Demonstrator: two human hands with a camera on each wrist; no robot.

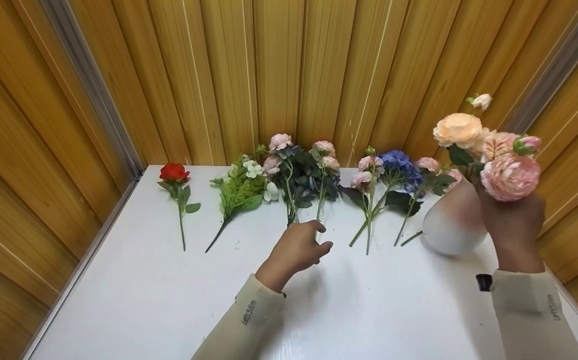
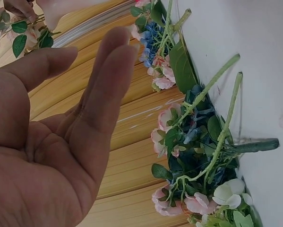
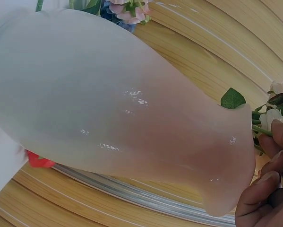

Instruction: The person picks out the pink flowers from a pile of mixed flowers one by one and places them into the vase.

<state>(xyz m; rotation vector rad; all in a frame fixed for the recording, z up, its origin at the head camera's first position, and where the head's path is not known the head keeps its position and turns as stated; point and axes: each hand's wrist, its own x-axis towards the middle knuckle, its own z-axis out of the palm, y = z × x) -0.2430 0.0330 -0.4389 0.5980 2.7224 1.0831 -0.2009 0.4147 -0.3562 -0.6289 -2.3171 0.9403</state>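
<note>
At the table's right side stands a frosted vase (image 1: 450, 227), white below and pinkish toward its flared mouth. Beside its neck, my right hand (image 1: 518, 230) pinches a green stem (image 3: 263, 131) right at the mouth, as the right wrist view shows. Peach and pink artificial flowers (image 1: 510, 176) rise above that hand, covering the vase's mouth in the head view. My left hand (image 1: 296, 247) hovers over the table with loosely bent fingers, nothing between them. Nearest to it are the stems of pink flowers (image 1: 325, 155) with dark leaves.
Along the back of the white table (image 1: 168, 310) lie a red rose (image 1: 173, 172), a green sprig with white blossoms (image 1: 241, 185), a blue hydrangea (image 1: 400, 167) and more pink stems. Wood-grain panels (image 1: 278, 75) enclose the table at the back and sides.
</note>
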